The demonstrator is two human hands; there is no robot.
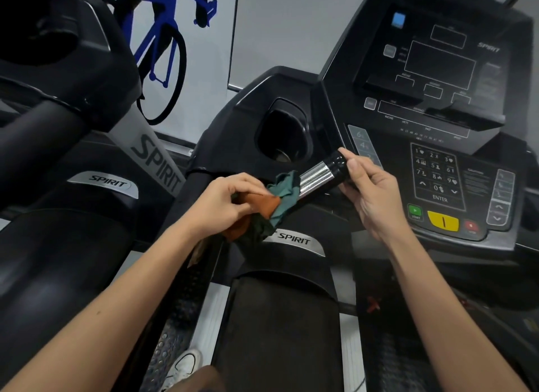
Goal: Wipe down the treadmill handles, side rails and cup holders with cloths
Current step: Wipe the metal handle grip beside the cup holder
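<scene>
A short treadmill handle [320,174] with a chrome sleeve and black end cap sticks out in front of the console. My left hand [224,200] pinches a bunched cloth [271,202] of teal, orange and dark green against the handle's lower end. My right hand [370,192] grips the black end cap, thumb on top. The black cup holder [281,135] sits just behind the handle, something round lying at its bottom. The side rail [186,275] runs down under my left forearm.
The console [437,170] with keypad, green start, yellow and red buttons lies at the right. A second Spirit treadmill [73,158] stands at the left. A wall poster of a blue bicycle [163,41] hangs behind. My white shoe [183,365] shows below.
</scene>
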